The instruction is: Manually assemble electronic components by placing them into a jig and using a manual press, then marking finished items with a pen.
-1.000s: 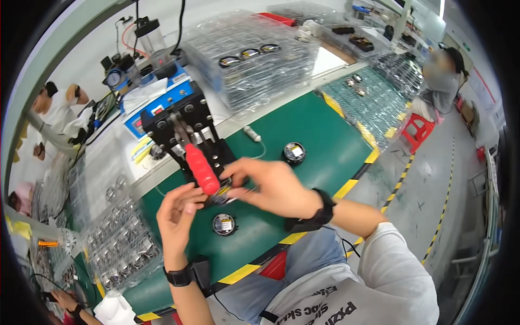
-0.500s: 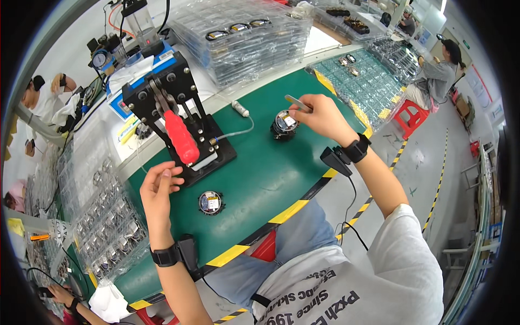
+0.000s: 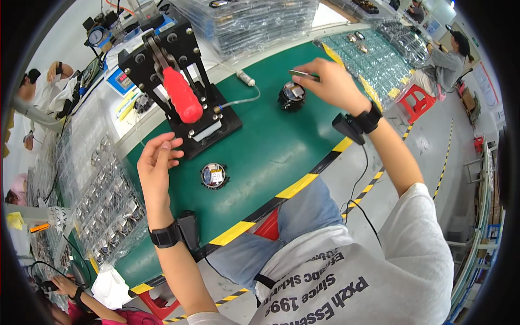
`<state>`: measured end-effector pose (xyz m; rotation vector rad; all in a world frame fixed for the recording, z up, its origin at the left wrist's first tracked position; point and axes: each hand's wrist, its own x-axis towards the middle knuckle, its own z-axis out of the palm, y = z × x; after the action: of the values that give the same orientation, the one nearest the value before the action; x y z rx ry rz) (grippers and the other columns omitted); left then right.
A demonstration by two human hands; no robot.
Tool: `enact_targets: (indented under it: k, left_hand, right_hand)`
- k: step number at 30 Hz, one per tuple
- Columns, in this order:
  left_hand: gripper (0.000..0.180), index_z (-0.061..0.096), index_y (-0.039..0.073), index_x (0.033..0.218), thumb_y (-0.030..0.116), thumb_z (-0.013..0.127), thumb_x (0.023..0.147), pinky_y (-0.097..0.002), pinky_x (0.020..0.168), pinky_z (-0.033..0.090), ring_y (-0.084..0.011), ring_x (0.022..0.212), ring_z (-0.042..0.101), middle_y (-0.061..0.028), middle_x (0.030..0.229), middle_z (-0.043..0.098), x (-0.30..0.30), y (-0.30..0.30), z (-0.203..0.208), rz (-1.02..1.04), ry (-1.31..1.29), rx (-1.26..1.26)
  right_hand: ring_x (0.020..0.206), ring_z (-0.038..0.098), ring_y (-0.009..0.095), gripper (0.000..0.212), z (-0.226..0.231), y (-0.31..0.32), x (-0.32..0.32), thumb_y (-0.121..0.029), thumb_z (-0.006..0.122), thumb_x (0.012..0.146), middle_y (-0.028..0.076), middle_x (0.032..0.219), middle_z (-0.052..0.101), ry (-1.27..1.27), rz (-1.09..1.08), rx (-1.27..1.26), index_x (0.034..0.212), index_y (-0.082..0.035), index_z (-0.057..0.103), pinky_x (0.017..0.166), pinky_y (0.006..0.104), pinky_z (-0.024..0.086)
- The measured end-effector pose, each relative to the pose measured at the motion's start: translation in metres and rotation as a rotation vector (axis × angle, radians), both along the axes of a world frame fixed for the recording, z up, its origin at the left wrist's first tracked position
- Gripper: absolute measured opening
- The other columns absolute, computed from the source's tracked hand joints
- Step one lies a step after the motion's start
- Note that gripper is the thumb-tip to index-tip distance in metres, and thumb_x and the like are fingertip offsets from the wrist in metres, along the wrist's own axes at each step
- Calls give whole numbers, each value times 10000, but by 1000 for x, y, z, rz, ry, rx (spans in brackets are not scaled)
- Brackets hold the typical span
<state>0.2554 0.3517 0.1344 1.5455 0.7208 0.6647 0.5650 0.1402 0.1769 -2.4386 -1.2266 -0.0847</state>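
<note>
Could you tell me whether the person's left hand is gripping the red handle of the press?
No, the left hand is open and empty beside the press base, apart from the red handle.

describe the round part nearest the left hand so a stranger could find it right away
Start at the black press with the red handle on the green mat. Just in front of it, toward the person, lies a small round black part, right of the open left hand. Unlike the other round part under the right hand, nothing touches it.
</note>
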Motion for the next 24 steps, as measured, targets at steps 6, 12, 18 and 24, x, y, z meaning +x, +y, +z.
enact_targets:
  k: [6,12,18,24]
  left_hand:
    - [212,616,41,1096,165,524,951,-204,675,450,-69,735,602,-65,992,688,0,0,0,10,-6,-8]
    - [215,621,45,1094,173,524,952,-198,661,450,-65,723,598,-63,1004,688,4,10,-11,1,10,-7]
    - [220,618,38,1096,170,519,951,-194,637,450,-67,717,599,-62,999,689,-1,12,-10,24,3,-4]
    - [200,621,38,1070,144,498,952,-204,626,448,-80,702,597,-69,964,693,2,2,-13,18,-15,-11]
  right_hand:
    - [904,626,278,448,15,-1,-2,-356,750,716,67,924,640,-235,507,-171,1094,-142,640,737,386,505]
    - [901,628,288,508,17,14,3,-299,777,660,77,937,645,-279,532,-340,1115,-143,616,740,392,507]
    - [903,625,289,487,44,30,-8,-244,767,651,97,964,646,-217,444,-558,1100,-128,618,737,388,497]
    - [849,633,288,504,21,15,5,-292,772,616,86,917,657,-233,494,-446,1072,-138,621,700,397,499]
